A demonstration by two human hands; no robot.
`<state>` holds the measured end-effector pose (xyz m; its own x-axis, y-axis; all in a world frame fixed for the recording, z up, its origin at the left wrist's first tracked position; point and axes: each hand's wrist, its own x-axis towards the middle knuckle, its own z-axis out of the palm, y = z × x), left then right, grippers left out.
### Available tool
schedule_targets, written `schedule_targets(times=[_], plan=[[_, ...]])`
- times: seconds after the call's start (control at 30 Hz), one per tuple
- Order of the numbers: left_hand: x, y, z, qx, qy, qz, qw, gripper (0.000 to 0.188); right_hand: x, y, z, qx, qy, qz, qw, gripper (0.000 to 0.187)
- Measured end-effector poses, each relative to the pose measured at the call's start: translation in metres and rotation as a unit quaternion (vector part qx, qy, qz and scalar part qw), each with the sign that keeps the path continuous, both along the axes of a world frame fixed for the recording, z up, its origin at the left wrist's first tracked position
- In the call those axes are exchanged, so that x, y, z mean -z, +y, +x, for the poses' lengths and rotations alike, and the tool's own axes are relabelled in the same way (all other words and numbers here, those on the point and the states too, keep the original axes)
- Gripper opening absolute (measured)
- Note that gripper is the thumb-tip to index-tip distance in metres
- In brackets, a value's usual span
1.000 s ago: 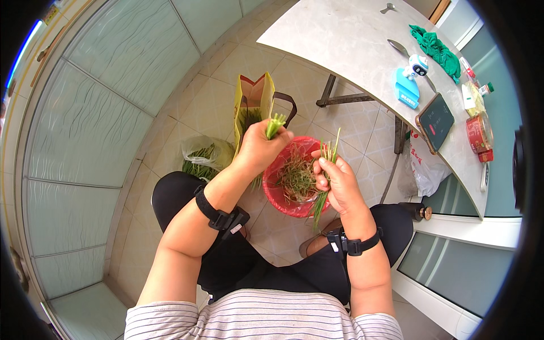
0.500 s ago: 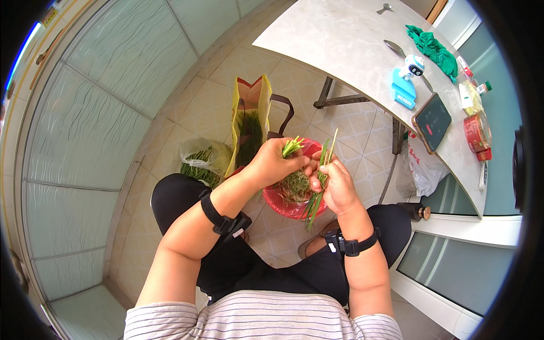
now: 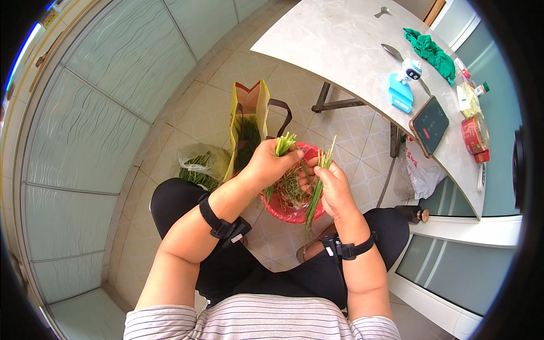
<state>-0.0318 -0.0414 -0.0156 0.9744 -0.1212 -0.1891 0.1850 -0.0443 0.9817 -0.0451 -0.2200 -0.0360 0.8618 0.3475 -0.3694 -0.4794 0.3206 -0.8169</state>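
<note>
My left hand (image 3: 266,163) is closed round a bunch of chives (image 3: 285,144), their pale cut ends sticking up above the fist. In my right hand (image 3: 338,190) is a thinner bunch of chives (image 3: 313,208), pinched between thumb and fingers, with green leaves hanging down and pale ends pointing up. Both hands are over a red basin (image 3: 285,215) that looks lined with thin plastic. Inside it lies a heap of dry, straw-coloured trimmings (image 3: 293,192), partly covered by my hands.
Beyond my left hand stands a yellow bag (image 3: 262,97) with more chives inside; a clear plastic bag (image 3: 218,161) of greens sits beside it. On the table (image 3: 328,42) at the right are a phone (image 3: 429,126), a blue-white figurine (image 3: 401,93), a green cloth (image 3: 432,54) and spoons.
My hands have drawn slightly apart, so a gap shows between the two bunches. Each hand keeps its chives. The whole view has shifted a little.
</note>
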Motion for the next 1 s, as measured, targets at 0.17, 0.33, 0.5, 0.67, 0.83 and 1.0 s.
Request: schedule_targets(times=[0.17, 0.33, 0.5, 0.67, 0.83, 1.0], plan=[[0.002, 0.016, 0.005, -0.055, -0.024, 0.010, 0.998, 0.016, 0.003, -0.005, 0.003, 0.040, 0.012, 0.017, 0.999, 0.017], [-0.010, 0.026, 0.009, -0.095, -0.011, 0.017, 0.995, 0.015, 0.003, -0.013, 0.003, 0.095, 0.024, 0.009, 0.995, 0.017], [-0.010, 0.036, 0.013, -0.140, -0.017, 0.014, 0.990, 0.015, 0.007, -0.025, 0.004, 0.116, -0.016, -0.064, 0.991, 0.015], [-0.017, 0.042, 0.014, -0.147, 0.004, -0.012, 0.989, 0.016, 0.008, -0.031, 0.005, 0.129, -0.010, -0.080, 0.988, 0.013], [-0.018, 0.044, 0.016, -0.160, 0.031, -0.028, 0.986, 0.016, 0.007, -0.035, 0.005, 0.133, 0.000, -0.078, 0.988, 0.012], [-0.013, 0.035, 0.014, -0.152, 0.032, -0.022, 0.988, 0.015, 0.000, -0.032, 0.001, 0.101, 0.004, -0.089, 0.991, 0.009]])
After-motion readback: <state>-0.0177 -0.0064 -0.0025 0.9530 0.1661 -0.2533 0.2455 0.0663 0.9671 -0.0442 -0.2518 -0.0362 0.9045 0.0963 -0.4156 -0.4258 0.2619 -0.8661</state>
